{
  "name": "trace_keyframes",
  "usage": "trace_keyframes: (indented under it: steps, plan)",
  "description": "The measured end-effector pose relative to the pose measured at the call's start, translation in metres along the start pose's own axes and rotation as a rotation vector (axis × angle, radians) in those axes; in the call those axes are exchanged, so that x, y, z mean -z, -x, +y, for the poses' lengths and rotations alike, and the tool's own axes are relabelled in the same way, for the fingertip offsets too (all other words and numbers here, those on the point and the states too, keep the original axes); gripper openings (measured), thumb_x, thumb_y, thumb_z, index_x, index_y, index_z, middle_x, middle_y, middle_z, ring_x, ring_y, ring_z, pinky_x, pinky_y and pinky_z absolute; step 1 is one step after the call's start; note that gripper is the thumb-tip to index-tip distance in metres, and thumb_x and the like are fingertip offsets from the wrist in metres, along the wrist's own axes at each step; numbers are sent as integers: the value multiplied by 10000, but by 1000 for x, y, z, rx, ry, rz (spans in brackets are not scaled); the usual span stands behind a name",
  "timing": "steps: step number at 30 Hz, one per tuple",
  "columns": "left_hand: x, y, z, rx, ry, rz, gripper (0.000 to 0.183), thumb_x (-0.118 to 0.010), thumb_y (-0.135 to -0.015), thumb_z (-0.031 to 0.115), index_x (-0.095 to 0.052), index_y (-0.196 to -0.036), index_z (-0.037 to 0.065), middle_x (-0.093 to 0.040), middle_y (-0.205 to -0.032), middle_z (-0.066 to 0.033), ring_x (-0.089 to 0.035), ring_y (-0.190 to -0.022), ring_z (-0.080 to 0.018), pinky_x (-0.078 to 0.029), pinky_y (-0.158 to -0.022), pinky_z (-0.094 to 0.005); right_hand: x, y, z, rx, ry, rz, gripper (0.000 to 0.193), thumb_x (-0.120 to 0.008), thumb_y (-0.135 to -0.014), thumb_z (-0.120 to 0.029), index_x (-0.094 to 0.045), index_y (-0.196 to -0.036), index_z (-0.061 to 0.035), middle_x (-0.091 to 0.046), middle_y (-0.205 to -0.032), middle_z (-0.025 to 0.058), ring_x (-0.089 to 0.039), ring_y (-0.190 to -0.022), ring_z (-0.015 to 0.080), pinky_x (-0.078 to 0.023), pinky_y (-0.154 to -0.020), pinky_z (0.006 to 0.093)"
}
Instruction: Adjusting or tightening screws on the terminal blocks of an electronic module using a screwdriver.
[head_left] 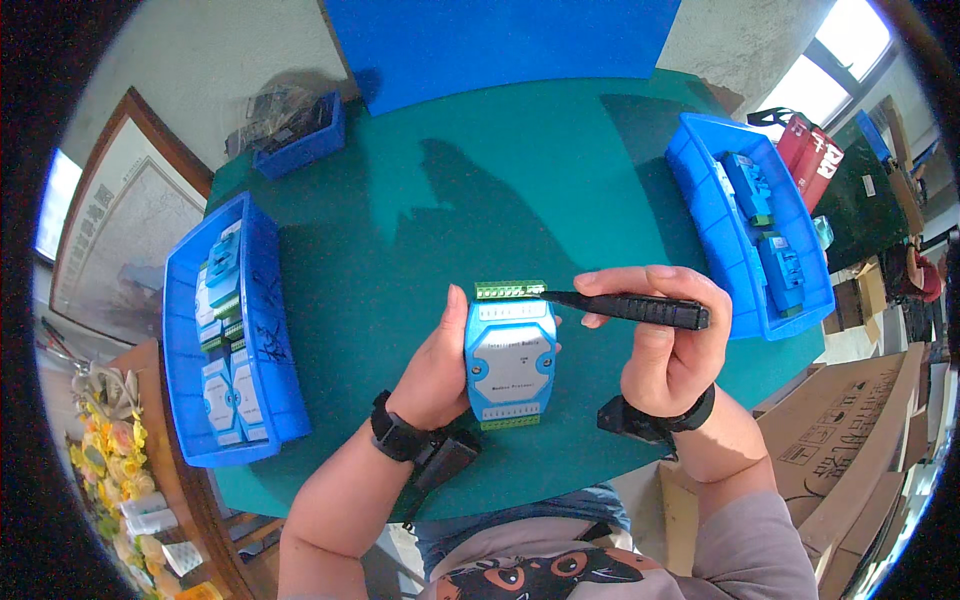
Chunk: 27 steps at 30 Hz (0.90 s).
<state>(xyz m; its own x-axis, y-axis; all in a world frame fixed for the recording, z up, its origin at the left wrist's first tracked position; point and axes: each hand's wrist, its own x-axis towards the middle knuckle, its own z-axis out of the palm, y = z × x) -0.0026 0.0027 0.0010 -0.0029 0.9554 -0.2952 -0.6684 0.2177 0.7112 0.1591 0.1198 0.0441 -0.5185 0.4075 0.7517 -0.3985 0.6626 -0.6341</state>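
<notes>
My left hand [438, 362] is closed around the left side of a blue and grey electronic module [512, 365], held up above the table with its labelled face toward me. A green screw terminal block [508, 291] runs along its top edge, and another green strip lines the bottom edge. My right hand [668, 335] grips a slim black tool with a ribbed handle [650, 310], lying nearly level. Its tapered tip reaches the right end of the top terminal block; whether it sits in a screw slot is too small to tell.
On the green table [400, 270], a blue bin [290, 405] of similar modules stands left and another blue bin [715, 250] with blue modules stands right. A small blue bin [310, 150] holds dark bagged items at far left. A blue panel [500, 50] rises behind.
</notes>
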Motion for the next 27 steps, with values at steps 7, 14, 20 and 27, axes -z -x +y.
trace_keyframes:
  steps: [7, 14, 20, 27]
  plan:
    - [2, 0, 1, 11, -6, -34, 698, -102, -989, 535, -506, -1267, 38, -615, -1157, -108, -604, -1058, -214, -478, -919, -358, 0, 1, 1, 31, 43, -42, 299, -409, -995, -222, -329, -1212, -32, -625, -974, 285, -648, -763, 255, -539, -629, 321]
    - [-7, 0, 1, 32, -56, 122, 694, -126, -969, 580, -530, -1224, 77, -635, -1126, -96, -624, -1030, -244, -498, -891, -392, 0, 6, 5, 6, -30, -37, 266, -540, -846, 24, -543, -1109, -11, -667, -1010, 182, -659, -817, 285, -516, -713, 353]
    - [-4, 0, -1, 31, -57, 100, 687, -121, -975, 569, -527, -1231, 78, -630, -1137, -88, -616, -1048, -233, -483, -915, -393, 2, 4, 2, -43, -16, -53, 294, -567, -816, 36, -553, -1108, 0, -670, -1011, 171, -659, -827, 290, -515, -724, 353]
    - [-2, 0, -1, 35, -88, 88, 687, -108, -978, 558, -523, -1242, 79, -626, -1146, -89, -606, -1067, -232, -476, -929, -386, 2, 2, 3, -33, 11, -77, 267, -571, -842, -11, -555, -1109, 2, -668, -1018, 164, -658, -829, 281, -513, -725, 347]
